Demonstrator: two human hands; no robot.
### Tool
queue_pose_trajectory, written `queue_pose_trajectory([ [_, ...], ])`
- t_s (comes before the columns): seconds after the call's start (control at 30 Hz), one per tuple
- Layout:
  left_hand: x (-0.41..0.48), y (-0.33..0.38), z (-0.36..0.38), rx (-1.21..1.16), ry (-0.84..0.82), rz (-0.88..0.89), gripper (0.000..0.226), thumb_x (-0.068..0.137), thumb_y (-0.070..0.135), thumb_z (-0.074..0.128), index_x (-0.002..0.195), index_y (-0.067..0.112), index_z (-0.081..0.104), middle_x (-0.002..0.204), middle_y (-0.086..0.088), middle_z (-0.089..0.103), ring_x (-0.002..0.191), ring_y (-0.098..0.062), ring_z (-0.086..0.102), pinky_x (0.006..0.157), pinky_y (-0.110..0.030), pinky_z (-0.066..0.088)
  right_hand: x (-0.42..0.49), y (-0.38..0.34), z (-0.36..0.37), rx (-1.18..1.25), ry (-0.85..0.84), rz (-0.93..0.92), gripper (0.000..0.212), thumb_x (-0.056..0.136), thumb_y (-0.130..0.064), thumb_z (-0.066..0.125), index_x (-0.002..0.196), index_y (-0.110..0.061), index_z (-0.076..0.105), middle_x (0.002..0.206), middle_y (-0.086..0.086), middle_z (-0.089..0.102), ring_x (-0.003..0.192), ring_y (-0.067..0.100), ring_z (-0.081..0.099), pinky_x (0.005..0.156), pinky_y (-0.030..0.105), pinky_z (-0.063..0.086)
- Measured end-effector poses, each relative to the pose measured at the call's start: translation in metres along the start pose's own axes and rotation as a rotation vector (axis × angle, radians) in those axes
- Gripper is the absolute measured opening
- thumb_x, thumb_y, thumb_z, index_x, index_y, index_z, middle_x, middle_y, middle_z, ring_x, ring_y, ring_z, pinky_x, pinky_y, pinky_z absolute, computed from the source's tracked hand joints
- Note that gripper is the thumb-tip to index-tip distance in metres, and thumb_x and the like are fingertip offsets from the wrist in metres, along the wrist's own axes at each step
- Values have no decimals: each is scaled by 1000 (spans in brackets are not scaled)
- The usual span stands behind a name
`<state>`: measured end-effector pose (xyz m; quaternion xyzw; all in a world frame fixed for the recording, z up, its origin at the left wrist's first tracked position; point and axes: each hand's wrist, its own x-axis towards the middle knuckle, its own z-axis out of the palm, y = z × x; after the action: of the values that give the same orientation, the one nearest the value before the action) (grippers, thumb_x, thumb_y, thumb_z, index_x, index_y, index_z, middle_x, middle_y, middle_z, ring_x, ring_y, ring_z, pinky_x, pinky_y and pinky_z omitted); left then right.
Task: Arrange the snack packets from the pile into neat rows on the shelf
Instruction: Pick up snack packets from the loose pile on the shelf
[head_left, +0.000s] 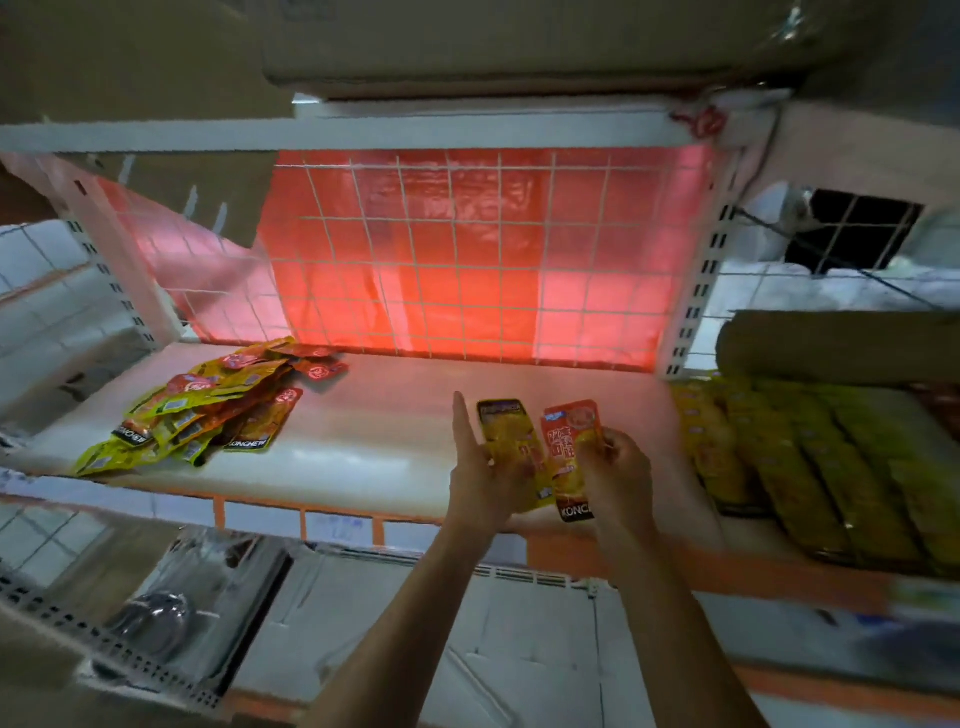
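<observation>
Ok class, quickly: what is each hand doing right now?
Left hand: pinches the yellow packet, fingers straight.
Right hand: grips the red packet.

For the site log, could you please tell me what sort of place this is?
Likely a shop or stockroom aisle: a metal shelf with a wire-grid back, a pile of snack packets on it, and neat rows of yellow packets in the next bay.

Both forearms reach forward, left hand (480, 480) with straight fingers (462, 426) holding a yellow packet (508, 431), right hand (618, 473) pinching an orange packet (569, 439).
</observation>
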<state>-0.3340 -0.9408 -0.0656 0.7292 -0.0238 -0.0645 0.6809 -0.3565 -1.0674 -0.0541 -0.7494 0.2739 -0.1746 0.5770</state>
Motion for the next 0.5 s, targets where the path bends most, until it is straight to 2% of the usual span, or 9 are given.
queue_pose_trajectory([
  [0.07,-1,-1,19,-5,-26,-14,105,83,0,67,146,45,-4,99,-3,67,93,-23,67,82,-48,55,2,2,-21,8,63,14,24,90,-24,52,108,-14,66,99,8,70,91,27,64,82,43,54],
  [0.1,-1,0,29,-11,-30,-20,95,83,-3,66,143,45,10,96,0,67,90,-20,66,79,-44,55,3,3,-31,12,88,15,23,90,-23,53,106,-15,67,97,8,70,90,27,63,82,43,53],
  [0.13,0,1,38,3,-36,-10,77,81,-4,67,131,44,33,94,2,67,88,-19,66,77,-41,55,4,6,-42,27,109,17,21,89,-22,53,103,-15,67,94,7,69,87,26,63,80,42,52],
  [0.17,1,3,47,53,-40,13,54,79,-3,67,110,39,52,90,5,69,86,-17,67,74,-37,55,5,9,-52,56,125,16,17,88,-21,54,98,-16,67,89,6,68,82,24,62,75,40,51],
  [0.23,1,8,63,131,-69,36,29,79,1,67,77,30,63,77,12,70,77,-15,68,66,-34,53,8,16,-74,107,163,24,9,87,-21,55,87,-17,63,76,1,62,68,17,56,62,33,45],
  [0.27,0,9,72,106,-82,15,26,80,2,66,73,27,64,74,9,70,73,-17,68,63,-34,53,10,20,-85,112,180,38,8,87,-22,54,85,-18,60,73,-2,58,64,14,52,58,30,40],
  [0.37,-5,15,99,-175,-126,-101,21,84,-2,62,86,19,64,85,-7,71,74,-24,67,59,-34,55,18,26,-116,116,233,45,13,87,-20,53,90,-13,62,77,5,58,67,19,51,62,33,41],
  [0.43,-9,19,117,-353,-187,-141,25,88,-5,56,99,17,59,88,-7,70,74,-22,68,60,-37,57,24,28,-136,117,279,20,10,86,-15,54,83,-11,62,77,11,60,69,25,54,64,41,44],
  [0.5,-11,22,132,-369,-260,-129,35,88,-8,54,109,20,54,95,-8,69,79,-24,69,61,-42,58,30,29,-154,115,310,-3,16,85,-12,54,70,-16,56,66,5,53,62,21,47,61,39,38],
])
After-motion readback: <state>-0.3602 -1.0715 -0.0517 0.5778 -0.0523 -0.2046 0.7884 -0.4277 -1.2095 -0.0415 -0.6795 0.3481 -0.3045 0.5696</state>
